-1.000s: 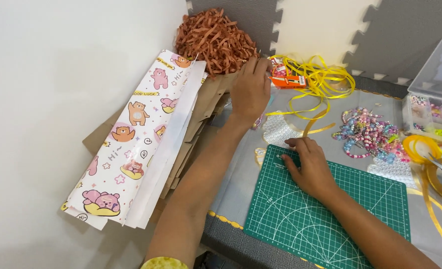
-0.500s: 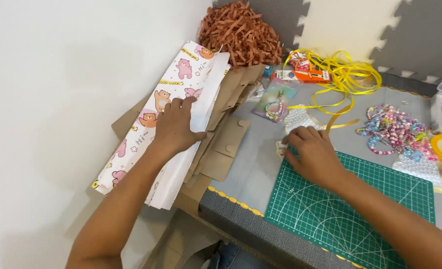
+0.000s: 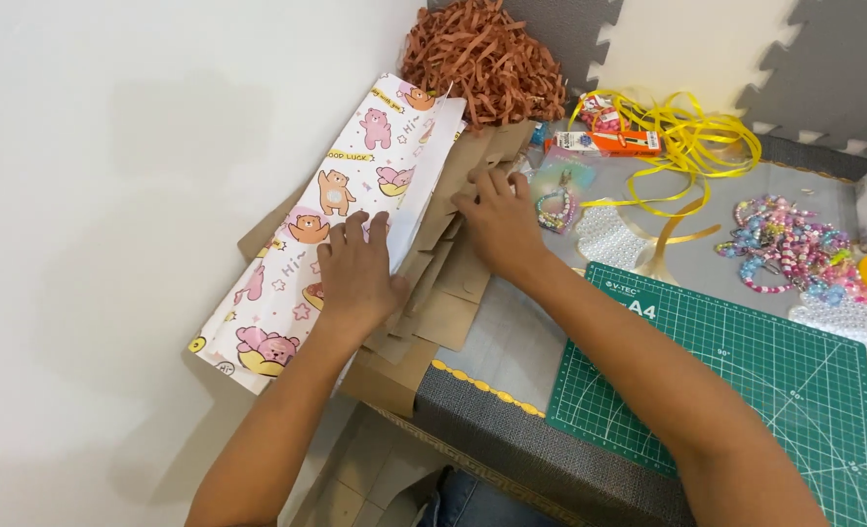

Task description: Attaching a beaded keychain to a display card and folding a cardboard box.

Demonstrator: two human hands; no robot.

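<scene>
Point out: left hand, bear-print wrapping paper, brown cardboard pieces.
left hand [image 3: 355, 273], head view, back of the hand, flat on the paper.
bear-print wrapping paper [image 3: 355, 161], head view, upper printed part.
brown cardboard pieces [image 3: 448, 317], head view, lower flap beside the wrist.

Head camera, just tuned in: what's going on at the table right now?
A person leans over a craft table. The left hand lies flat on a stack of bear-print paper against the wall. The right hand presses on flat brown cardboard pieces beside it. A green cutting mat, yellow ribbon, beads and a heap of brown paper shreds lie around them.
</scene>
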